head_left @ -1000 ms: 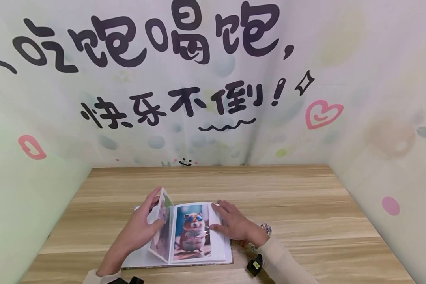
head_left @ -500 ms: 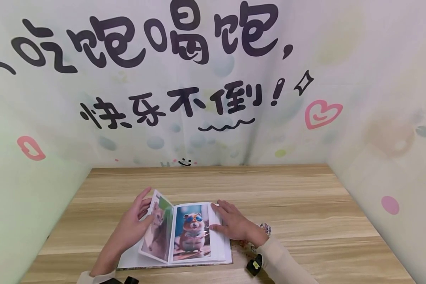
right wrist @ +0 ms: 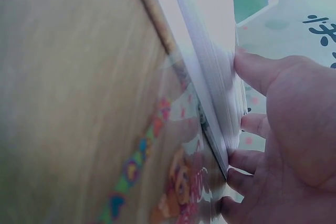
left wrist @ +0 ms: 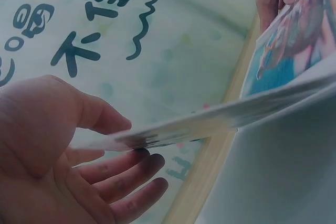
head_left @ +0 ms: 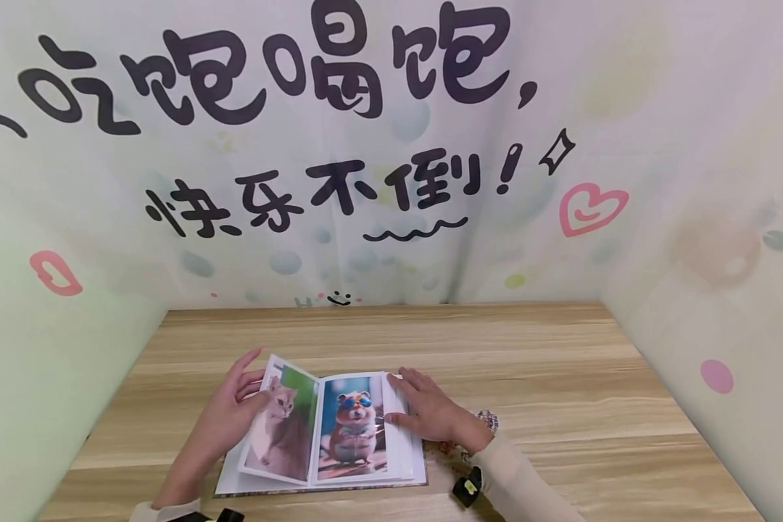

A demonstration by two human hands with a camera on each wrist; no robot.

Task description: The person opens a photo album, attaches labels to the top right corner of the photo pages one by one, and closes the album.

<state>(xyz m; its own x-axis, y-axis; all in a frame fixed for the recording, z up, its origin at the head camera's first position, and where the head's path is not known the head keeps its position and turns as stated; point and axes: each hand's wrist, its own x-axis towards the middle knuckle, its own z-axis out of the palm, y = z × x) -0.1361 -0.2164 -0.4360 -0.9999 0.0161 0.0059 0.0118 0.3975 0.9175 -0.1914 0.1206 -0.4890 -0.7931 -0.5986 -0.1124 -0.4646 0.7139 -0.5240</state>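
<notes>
A photo album lies open on the table. My left hand pinches the outer edge of a raised album page bearing a cat photo. In the left wrist view, the thumb is on one side of the page and the fingers on the other. My right hand rests on the album's right-hand pages, fingers extended along their outer edge. Beside that hand, in the head view, is a hamster photo with sunglasses. The right wrist view shows thumb and fingertips touching the thick stack of pages.
A wood-grain table surrounds the album. Clear plastic with a colourful cartoon print lies beside the album's right edge, partly under the right wrist. A printed curtain with black lettering hangs behind the table.
My left hand has moved left and carried the page with it, so the page leans further down and its cat photo shows fully. The right hand has stayed in place.
</notes>
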